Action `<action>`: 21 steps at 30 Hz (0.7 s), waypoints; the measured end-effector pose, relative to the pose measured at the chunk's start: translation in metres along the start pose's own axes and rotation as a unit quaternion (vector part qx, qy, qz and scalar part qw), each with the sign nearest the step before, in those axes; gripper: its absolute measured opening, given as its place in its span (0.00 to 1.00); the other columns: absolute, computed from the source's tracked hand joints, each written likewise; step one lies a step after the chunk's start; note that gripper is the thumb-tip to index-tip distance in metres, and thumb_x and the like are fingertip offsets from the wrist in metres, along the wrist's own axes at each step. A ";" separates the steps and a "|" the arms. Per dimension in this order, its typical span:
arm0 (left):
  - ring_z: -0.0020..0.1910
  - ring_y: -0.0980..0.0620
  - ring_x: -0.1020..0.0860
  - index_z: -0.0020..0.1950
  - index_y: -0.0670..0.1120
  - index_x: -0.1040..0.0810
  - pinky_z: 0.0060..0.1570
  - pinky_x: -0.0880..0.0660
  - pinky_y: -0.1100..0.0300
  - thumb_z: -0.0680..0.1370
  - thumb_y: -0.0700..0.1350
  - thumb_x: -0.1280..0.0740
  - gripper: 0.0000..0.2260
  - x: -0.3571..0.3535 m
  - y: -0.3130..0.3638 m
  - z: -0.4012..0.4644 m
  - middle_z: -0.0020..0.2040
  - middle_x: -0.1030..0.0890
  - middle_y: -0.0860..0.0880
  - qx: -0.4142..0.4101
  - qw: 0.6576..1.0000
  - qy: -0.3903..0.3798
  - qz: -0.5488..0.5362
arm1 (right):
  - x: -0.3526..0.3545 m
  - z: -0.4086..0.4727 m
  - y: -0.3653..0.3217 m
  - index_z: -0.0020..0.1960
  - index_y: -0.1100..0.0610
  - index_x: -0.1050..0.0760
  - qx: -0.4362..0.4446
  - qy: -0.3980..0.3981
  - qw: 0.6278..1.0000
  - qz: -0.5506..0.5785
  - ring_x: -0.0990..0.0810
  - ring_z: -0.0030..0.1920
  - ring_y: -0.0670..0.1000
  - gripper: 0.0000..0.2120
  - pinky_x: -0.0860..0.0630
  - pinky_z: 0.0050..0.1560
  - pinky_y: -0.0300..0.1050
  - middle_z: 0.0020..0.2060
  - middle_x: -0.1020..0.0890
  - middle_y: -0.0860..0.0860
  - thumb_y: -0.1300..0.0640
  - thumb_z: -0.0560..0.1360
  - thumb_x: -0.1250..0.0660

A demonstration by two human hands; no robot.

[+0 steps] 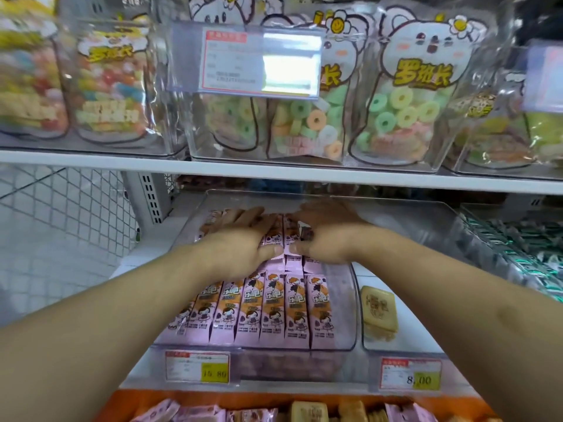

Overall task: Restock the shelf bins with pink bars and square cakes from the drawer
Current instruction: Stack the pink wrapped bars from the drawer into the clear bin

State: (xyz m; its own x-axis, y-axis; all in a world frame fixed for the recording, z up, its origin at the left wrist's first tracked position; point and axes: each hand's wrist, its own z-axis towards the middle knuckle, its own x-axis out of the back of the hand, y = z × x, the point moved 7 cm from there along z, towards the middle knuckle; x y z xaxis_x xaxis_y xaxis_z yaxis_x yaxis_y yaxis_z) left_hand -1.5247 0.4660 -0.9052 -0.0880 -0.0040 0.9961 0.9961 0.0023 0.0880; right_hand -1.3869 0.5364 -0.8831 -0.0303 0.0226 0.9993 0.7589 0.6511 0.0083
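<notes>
— So, what are your hands doing at the back of that bin?

— Both are reaching under the upper shelf (274, 175) into the clear bin (345, 303) of pink bars (268, 306). My left hand (240, 242) lies with fingers out straight and flat over the rear row; my right hand (323, 236) sits beside it, thumb nearly touching the left thumb, fingers bent down onto the wrappers. I reckon I'm pressing the back row square, so it packs as neatly as the front one.

— Are you actually gripping a bar?

— The left isn't; it only presses. For the right I can't tell: the fingertips are hidden behind the knuckles, so they may be pinching a wrapper or merely pushing.

— Why keep both so low?

— The shelf above leaves little headroom, so flat palms seem the only way in.

— And the square cakes?

— One square cake (379, 312) lies alone in the neighbouring bin (405, 350) to the right, which looks far from full. More cakes and bars wait in the orange drawer (195, 399) at the bottom edge.

— What's left, then?

— I'd judge the pink bin nearly done, the cake bin barely begun.
</notes>
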 end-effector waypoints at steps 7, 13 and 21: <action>0.76 0.43 0.37 0.79 0.59 0.37 0.74 0.37 0.41 0.81 0.67 0.43 0.27 0.007 0.001 -0.005 0.77 0.33 0.52 -0.002 0.996 0.088 -0.013 | 0.006 -0.013 0.000 0.82 0.38 0.43 -0.026 0.005 0.999 0.029 0.56 0.84 0.56 0.34 0.58 0.82 0.59 0.84 0.47 0.47 0.32 0.80 0.39; 0.75 0.43 0.34 0.78 0.62 0.36 0.74 0.36 0.41 0.79 0.71 0.56 0.31 0.005 0.006 -0.042 0.77 0.31 0.53 0.000 0.995 0.076 -0.064 | 0.020 -0.057 -0.007 0.78 0.43 0.34 0.010 0.074 0.993 0.089 0.37 0.79 0.56 0.30 0.41 0.79 0.52 0.77 0.31 0.49 0.35 0.80 0.36; 0.78 0.50 0.40 0.81 0.58 0.36 0.79 0.43 0.47 0.76 0.74 0.59 0.39 0.018 0.062 -0.151 0.80 0.36 0.58 -0.008 0.985 0.113 -0.128 | 0.019 -0.182 -0.022 0.81 0.50 0.36 0.021 0.111 0.981 0.161 0.42 0.80 0.52 0.34 0.43 0.81 0.56 0.80 0.34 0.47 0.36 0.81 0.36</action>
State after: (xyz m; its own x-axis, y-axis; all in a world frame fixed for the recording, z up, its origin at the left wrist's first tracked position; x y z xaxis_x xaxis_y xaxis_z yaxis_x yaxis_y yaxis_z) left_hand -1.4639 0.3156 -0.8821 -0.3345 -0.2245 0.9153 0.9417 -0.0427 0.3337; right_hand -1.2861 0.3845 -0.8573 0.3516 0.0689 0.9336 0.6785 0.6683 -0.3049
